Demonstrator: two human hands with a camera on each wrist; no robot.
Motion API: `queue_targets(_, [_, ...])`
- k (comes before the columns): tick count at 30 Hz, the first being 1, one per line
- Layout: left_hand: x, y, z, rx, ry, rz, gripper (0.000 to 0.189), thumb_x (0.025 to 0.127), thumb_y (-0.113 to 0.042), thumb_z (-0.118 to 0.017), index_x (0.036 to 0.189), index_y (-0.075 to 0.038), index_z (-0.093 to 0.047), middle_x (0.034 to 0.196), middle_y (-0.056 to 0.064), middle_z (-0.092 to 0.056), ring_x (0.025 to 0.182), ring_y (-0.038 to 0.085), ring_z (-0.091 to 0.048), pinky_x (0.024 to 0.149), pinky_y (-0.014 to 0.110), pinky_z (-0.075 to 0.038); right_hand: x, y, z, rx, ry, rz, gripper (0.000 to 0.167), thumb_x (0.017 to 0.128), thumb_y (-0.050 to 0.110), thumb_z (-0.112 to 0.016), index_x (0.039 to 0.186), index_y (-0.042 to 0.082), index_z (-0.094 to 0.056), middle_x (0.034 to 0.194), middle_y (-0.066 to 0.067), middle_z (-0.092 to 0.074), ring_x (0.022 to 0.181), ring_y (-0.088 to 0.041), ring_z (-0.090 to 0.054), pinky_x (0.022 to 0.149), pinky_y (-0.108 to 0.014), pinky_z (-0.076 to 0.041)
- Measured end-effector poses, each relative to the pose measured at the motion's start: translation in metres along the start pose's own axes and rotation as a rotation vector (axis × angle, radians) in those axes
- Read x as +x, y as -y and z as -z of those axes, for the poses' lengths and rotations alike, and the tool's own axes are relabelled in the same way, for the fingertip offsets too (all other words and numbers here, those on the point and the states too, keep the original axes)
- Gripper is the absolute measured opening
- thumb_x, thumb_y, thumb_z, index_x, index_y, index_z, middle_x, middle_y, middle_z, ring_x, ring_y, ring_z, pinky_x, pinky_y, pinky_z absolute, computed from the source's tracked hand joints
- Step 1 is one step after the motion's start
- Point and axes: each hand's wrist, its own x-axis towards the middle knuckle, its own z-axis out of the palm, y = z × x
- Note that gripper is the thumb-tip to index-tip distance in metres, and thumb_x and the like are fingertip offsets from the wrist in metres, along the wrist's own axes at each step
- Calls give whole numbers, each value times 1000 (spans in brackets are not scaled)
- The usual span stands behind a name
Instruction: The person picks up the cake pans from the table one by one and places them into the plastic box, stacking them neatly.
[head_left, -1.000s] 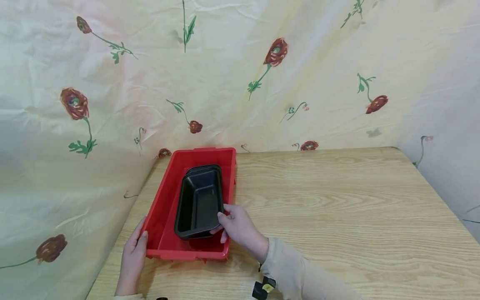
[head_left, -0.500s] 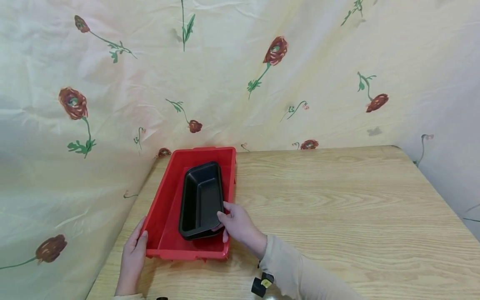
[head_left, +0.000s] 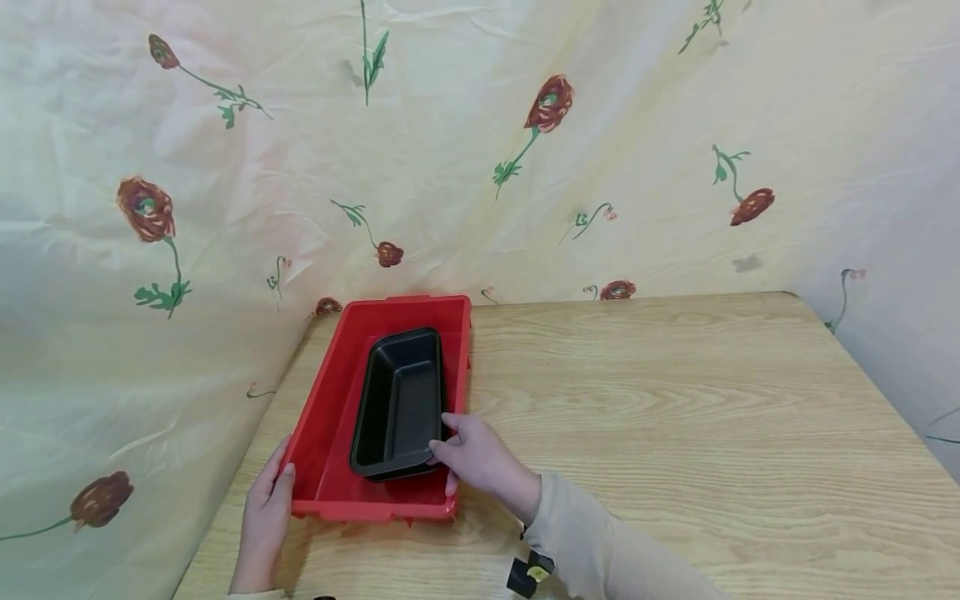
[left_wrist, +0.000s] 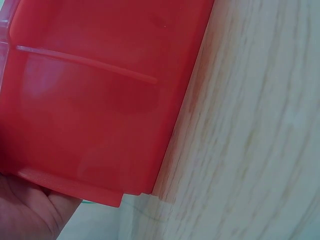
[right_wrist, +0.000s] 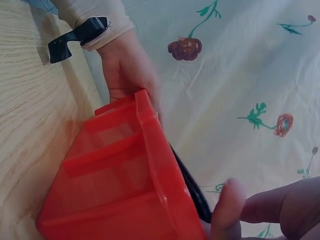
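A red plastic tray [head_left: 322, 450] stands at the left of the table. Inside it lies a black loaf pan [head_left: 412, 408], slightly turned; a second dark edge under its right rim looks like another pan beneath. My left hand [head_left: 266, 508] grips the tray's near left rim, thumb on top; in the left wrist view the hand [left_wrist: 30, 210] is at the tray's outer wall [left_wrist: 95, 115]. At the pan's near right corner, my right hand [head_left: 483, 458] pinches the rim between thumb and fingers. Its fingertips under the rim are partly hidden. The right wrist view shows only the pan's dark edge [right_wrist: 192, 187] above the tray wall.
The wooden table [head_left: 660, 433] extends to the right of the tray. Flowered cloth [head_left: 465, 167] hangs behind the table and along its left side. A black wrist-worn device [head_left: 528, 573] sits under the right sleeve.
The loaf pan's far end rose and swung right, then settled back lower and left in the tray. My right hand shifted slightly along its corner. The left hand stayed on the tray.
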Motion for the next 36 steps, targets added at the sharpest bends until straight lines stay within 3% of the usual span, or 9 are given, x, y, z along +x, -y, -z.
queue_targets(4, [0, 1, -1, 4, 1, -6, 53, 106, -33, -32, 157, -25, -18, 160, 7, -23, 138, 31, -30, 101, 37, -42, -8, 3, 2, -46, 6, 38, 63, 96, 11, -60, 147, -10, -30, 71, -9, -68, 47, -27, -61, 49, -23, -43])
queue_targets(8, [1, 3, -1, 8, -2, -13, 53, 107, -33, -32, 157, -25, -19, 159, 6, -24, 138, 30, -30, 96, 26, -44, -19, 7, 4, -118, 0, 58, 63, 96, 14, -61, 149, -5, -32, 55, -7, -58, 43, -19, -57, 43, -20, -36])
queue_targets(10, [1, 3, -1, 7, -4, -11, 53, 107, -33, -32, 157, -25, -19, 159, 6, -24, 138, 29, -30, 95, 24, -44, -24, 8, 7, -134, -8, 70, 63, 96, 15, -61, 149, -4, -33, 55, -5, -57, 43, -17, -56, 42, -20, -35])
queue_targets(13, [1, 1, -1, 8, -1, -3, 53, 106, -35, -31, 157, -26, -18, 160, 6, -22, 139, 29, -29, 96, 25, -44, -31, 8, 12, -116, -14, 108, 60, 96, 14, -61, 148, -4, -36, 66, -4, -64, 46, -19, -59, 44, -20, -39])
queue_targets(18, [1, -1, 0, 25, 7, -5, 53, 107, -34, -29, 158, -25, -16, 160, 6, -21, 140, 30, -29, 99, 30, -43, -40, 4, 23, -58, -3, 170, 54, 95, 8, -59, 144, -6, -41, 102, -11, -72, 54, -26, -64, 54, -23, -50])
queue_targets(23, [0, -1, 1, 36, 16, -14, 54, 107, -34, -28, 158, -25, -14, 160, 9, -20, 140, 33, -28, 103, 42, -39, -48, 1, 31, -20, 23, 169, 50, 97, 10, -57, 144, -3, -43, 107, -15, -70, 59, -25, -65, 52, -25, -51])
queue_targets(31, [2, 0, 1, 42, 13, -3, 54, 107, -33, -29, 158, -25, -13, 161, 11, -19, 140, 34, -27, 105, 48, -38, -59, -7, 46, -38, 21, 150, 48, 98, 12, -58, 143, 2, -46, 108, -9, -71, 59, -23, -66, 43, -19, -37])
queue_targets(36, [2, 0, 2, 73, 0, 7, 54, 107, -33, -30, 158, -25, -14, 160, 12, -20, 139, 35, -28, 105, 49, -37, -65, -14, 56, -31, 9, 152, 47, 97, 8, -56, 143, 2, -46, 109, -10, -71, 59, -22, -66, 44, -20, -38])
